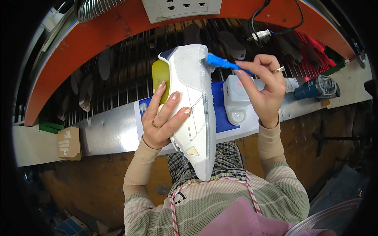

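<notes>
Shoe, white and grey, mid-frame, heel at 12 o'clock, toe at 6, olive-green insert showing at its opening. Left hand at 9 o'clock: grip part-open, fingers spread across the shoe's side and holding it. Right hand at 2 o'clock: grip pinched closed on the blue brush, head angled to 9 and set at the heel's sole edge.

Edges: toe overhangs the near edge of the metal counter, above the plaid cloth; heel reaches past the far edge, over the dark bars. Bare metal at 9 o'clock, between carton and blue sheet. Tighter at 3: white container sits between shoe and right wrist, tumbler farther out. Orange frame arches from 10 to 2; plug hangs near 1.

Hidden: left thumb (behind the shoe, presumably), shoe's far side, part of the blue sheet. Brush tail runs behind right fingers; bristles too small to make out. Pink cloth cut off at 6. Grey pieces on the bars at 10, dim; corners black.
</notes>
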{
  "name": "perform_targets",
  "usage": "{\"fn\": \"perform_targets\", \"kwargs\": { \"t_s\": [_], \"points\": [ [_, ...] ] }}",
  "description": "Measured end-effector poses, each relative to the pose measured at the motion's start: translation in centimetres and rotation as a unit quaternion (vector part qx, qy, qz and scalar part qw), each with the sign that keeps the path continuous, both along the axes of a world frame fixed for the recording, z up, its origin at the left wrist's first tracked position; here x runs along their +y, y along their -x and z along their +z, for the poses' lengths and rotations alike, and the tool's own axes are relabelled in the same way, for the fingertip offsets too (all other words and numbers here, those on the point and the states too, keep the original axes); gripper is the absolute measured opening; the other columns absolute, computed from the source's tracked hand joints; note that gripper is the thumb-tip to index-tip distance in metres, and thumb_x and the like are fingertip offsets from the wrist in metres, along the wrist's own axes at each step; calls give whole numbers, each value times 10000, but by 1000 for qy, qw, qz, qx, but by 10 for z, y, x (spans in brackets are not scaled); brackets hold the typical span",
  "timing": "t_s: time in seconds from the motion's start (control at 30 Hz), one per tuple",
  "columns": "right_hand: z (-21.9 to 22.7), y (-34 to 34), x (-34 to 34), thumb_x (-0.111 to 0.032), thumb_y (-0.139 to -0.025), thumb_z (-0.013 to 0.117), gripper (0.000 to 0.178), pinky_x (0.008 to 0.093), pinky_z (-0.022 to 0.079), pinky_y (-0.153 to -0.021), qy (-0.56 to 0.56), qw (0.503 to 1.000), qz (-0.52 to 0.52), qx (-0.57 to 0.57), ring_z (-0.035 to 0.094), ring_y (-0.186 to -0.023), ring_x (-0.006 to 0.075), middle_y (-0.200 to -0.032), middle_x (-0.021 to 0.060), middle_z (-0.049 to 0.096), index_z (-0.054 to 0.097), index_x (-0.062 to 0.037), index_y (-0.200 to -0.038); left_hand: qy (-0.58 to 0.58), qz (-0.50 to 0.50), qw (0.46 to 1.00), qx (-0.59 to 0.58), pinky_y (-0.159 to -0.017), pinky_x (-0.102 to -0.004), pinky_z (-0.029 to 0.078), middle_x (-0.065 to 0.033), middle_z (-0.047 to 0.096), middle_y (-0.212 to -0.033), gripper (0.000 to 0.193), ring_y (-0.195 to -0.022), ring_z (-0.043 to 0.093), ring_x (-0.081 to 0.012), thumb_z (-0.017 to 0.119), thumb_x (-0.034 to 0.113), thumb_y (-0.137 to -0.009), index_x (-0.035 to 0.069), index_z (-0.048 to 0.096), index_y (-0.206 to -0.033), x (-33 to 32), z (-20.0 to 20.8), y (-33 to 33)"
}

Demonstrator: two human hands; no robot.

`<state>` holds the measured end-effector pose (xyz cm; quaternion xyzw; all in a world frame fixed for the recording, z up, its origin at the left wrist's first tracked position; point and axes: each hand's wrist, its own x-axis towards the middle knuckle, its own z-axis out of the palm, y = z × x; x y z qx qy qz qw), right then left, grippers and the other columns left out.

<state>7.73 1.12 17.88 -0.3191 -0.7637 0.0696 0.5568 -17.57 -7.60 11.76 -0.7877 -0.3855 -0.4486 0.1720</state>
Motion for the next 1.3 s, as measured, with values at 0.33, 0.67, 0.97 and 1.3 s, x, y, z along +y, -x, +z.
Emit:
{"fn": "perform_targets", "kwargs": {
  "t_s": [0.33, 0.67, 0.97, 1.3],
  "points": [
    [0, -1, 15, -7, -711, 821, 241, 242, 387, -569, -36, 998, 48, 0, 500, -678, 114, -858, 47, 542, 775, -50, -943, -1, -15, 999, -45, -1040, -492, 527, -85, 555, -1391, 450, -1291, 515, -439, 802, 133, -765, 184, 633, -1179, 0, 1, -6],
    [-7, -7, 6, -16, -707, 821, 260, 224, 379, -562, 25, 984, 173, 19, 489, -679, 95, -892, 37, 541, 784, -59, -960, -3, -22, 993, -114, -1109, -524, 449, -127, 498, -1449, 469, -1339, 459, -448, 771, 96, -806, 144, 579, -1231, 1, -9, -15],
    [-8, 0, 4, -45, -743, 819, 214, 227, 426, -631, 120, 959, 241, 85, 536, -798, 105, -929, 30, 547, 778, -37, -953, 22, -20, 982, -188, -1121, -561, 416, -150, 443, -1480, 525, -1367, 421, -453, 748, 182, -857, 121, 482, -1305, -2, -32, -23],
    [0, 0, 11, -50, -749, 812, 171, 232, 427, -660, 120, 971, 193, 70, 519, -785, 109, -912, 25, 543, 783, -49, -917, 79, -22, 972, -222, -1051, -438, 512, -194, 396, -1483, 500, -1336, 486, -294, 441, 291, -1010, 76, 353, -1453, -9, -45, -13]
  ]
}}
